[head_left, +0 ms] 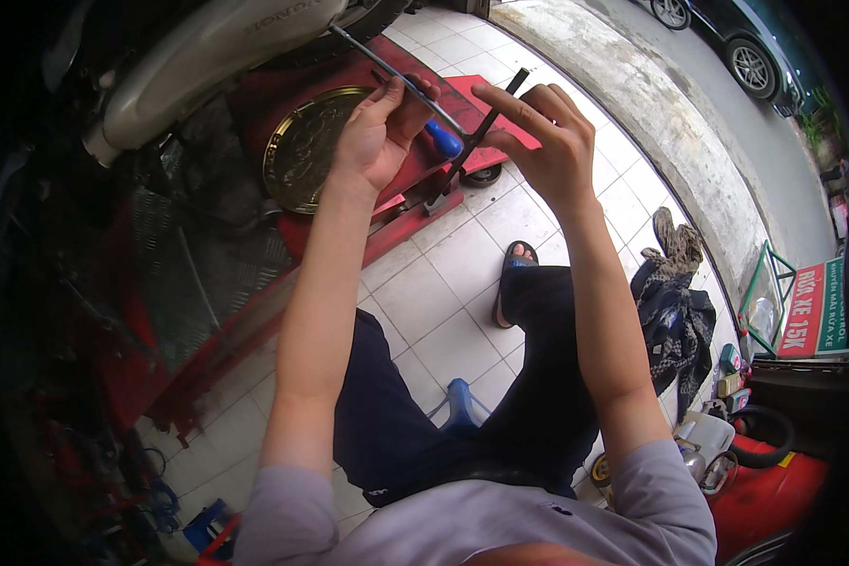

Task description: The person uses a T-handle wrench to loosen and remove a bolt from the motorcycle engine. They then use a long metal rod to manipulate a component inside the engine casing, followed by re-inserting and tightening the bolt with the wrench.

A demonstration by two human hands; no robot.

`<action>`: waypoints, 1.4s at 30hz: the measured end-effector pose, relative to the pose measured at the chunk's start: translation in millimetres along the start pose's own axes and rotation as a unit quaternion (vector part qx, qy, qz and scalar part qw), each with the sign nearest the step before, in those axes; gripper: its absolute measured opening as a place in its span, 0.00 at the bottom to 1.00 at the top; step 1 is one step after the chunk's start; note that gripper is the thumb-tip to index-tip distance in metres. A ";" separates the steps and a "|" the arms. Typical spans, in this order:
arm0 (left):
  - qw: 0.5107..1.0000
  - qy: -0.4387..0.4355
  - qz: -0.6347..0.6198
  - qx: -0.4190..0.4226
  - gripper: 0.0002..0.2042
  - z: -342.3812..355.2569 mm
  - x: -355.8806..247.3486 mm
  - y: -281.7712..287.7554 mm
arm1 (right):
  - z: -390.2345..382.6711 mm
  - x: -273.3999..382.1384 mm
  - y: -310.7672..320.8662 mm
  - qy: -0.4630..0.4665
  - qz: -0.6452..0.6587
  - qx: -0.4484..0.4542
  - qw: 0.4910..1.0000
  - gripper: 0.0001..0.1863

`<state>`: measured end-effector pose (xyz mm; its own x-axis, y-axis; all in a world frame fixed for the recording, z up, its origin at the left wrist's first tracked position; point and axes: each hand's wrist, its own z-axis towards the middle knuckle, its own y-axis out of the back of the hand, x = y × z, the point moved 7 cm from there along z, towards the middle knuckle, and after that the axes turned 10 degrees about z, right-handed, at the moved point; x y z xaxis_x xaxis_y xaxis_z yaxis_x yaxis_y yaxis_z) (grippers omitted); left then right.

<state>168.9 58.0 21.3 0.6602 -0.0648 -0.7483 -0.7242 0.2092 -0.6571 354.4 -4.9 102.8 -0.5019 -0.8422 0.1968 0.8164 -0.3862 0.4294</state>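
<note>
Bike: cream/white body panel [198, 66] far L, upper part of view; part of a tyre [373, 24] shows next to it.
Platform: red, w/ worn paint [264, 108], under/beside the bike; dark ribbed metal plate [160, 274] on its L, edges hard to see (dim).
Tray: round, gold-coloured [302, 146], on the red top, just L of my L hand; contents can't tell.
L hand: mine [377, 137], closed loosely on the T-wrench shaft, thumb one side, fingers curled at the other.
T-wrench: silver shaft + blk crossbar [441, 114], up in front of me, between my hands; shaft slants from the bike's tyre area down to the R, far tip by the panel, exact seat can't tell. Crossbar end is nr my R hand.
Blue handle: tool grip [446, 141], behind/below the shaft near the crossbar; rest of it hidden.
Stool: small blue one [460, 406], btwn my legs, mostly hidden.
Foot: sandalled [517, 259], on white floor tiles [443, 264].
R hand: mine [555, 156], fingers apart, not wrapped; index lies across the crossbar in view, thumb tip right by it; firm contact can't tell.
Cloth: dark patterned heap [674, 311], R of my R forearm.
Car: dark, parked [755, 66], outside, upper R.
Sign: red/green/white board [807, 307], far R.
</note>
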 end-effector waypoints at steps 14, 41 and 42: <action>0.992 0.019 0.124 0.002 0.12 -7.1 28.0 -21.4 | -47.0 -15.0 -58.5 -0.372 0.308 -0.040 0.875 0.28; 0.997 0.031 0.063 -0.013 0.13 -17.9 19.0 6.0 | -39.2 17.5 -51.0 -0.324 0.020 0.260 0.910 0.16; 0.997 0.029 0.073 -0.015 0.14 -18.9 17.8 6.0 | -35.9 20.8 -50.8 -0.293 0.014 0.230 0.928 0.16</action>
<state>172.5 39.7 2.3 0.5360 -0.0927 -0.8391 -0.8175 0.1910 -0.5433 312.7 -16.4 53.5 -0.6620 -0.4477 0.6010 0.6905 -0.0527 0.7214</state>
